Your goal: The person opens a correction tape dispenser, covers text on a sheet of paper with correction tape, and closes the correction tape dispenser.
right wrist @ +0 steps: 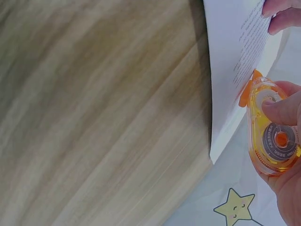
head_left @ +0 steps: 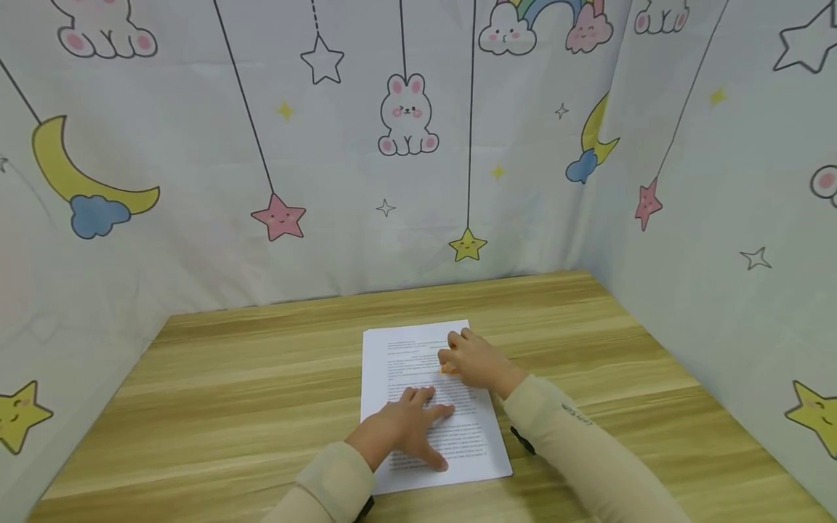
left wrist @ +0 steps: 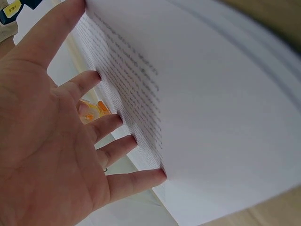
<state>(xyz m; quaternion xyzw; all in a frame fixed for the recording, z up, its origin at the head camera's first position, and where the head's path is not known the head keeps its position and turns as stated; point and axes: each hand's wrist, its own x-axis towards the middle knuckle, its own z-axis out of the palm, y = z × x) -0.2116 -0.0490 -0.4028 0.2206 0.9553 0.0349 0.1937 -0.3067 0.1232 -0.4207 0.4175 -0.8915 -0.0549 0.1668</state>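
A stack of printed paper (head_left: 434,476) lies on the wooden table, its top sheet covered in lines of text. My left hand (head_left: 408,428) rests on its lower half with fingers spread; in the left wrist view the fingertips (left wrist: 157,175) press on the sheet. My right hand (head_left: 480,362) is over the upper right part of the paper and grips an orange see-through correction tape (right wrist: 270,127). In the right wrist view the thumb lies on its side, and its orange tip meets the page at the printed lines.
The wooden table (head_left: 261,385) runs back to a white curtain (head_left: 346,160) printed with stars, moons and rabbits. Another curtain side (head_left: 706,218) closes off the right. Bare wood lies on both sides of the paper.
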